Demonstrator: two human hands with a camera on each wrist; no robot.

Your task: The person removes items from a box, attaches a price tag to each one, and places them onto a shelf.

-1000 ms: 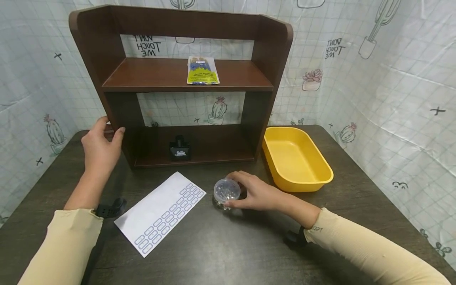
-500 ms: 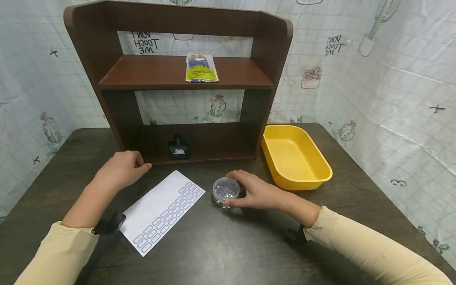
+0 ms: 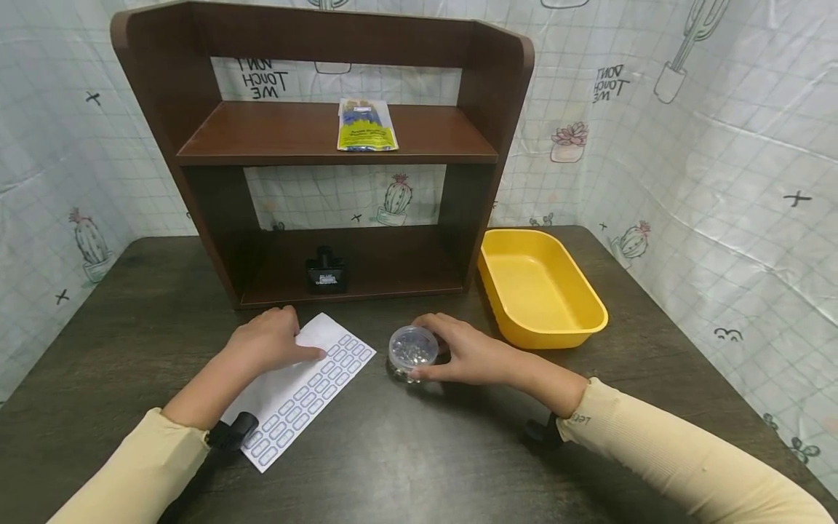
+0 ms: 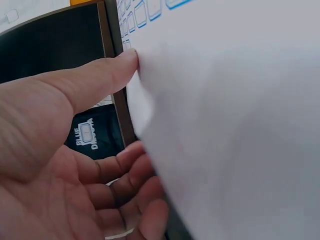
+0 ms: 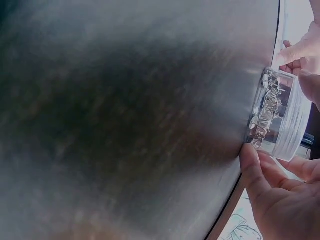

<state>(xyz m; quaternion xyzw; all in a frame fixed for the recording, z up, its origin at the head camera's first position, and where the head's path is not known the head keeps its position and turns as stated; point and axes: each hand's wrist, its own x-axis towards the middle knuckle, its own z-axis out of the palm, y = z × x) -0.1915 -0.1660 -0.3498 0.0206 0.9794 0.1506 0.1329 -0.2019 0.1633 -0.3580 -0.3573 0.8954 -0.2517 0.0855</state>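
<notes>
A white sheet of blue-bordered labels [image 3: 327,349] lies slantwise on the table. My left hand [image 3: 265,342] is at its far left edge. In the left wrist view the thumb [image 4: 122,67] lies on the sheet and the other fingers curl at its edge, pinching it; the paper dents slightly by the thumb. With my right hand [image 3: 468,353] I hold a small round clear container [image 3: 413,347] on the table, thumb and fingers round its side. Through its wall in the right wrist view show small silver metal pieces [image 5: 267,112] that look like thumbtacks; its lid is on.
Behind the hands stands a dark brown shelf [image 3: 327,160]. A black bottle [image 3: 326,275] is on its lower board and a yellow-blue packet [image 3: 366,127] on the upper one. A yellow tray [image 3: 543,284] sits right of the shelf on the dark table [image 3: 406,451].
My left hand has left the shelf's left side and come right and nearer, onto the label sheet. The right hand keeps holding the container in the same place.
</notes>
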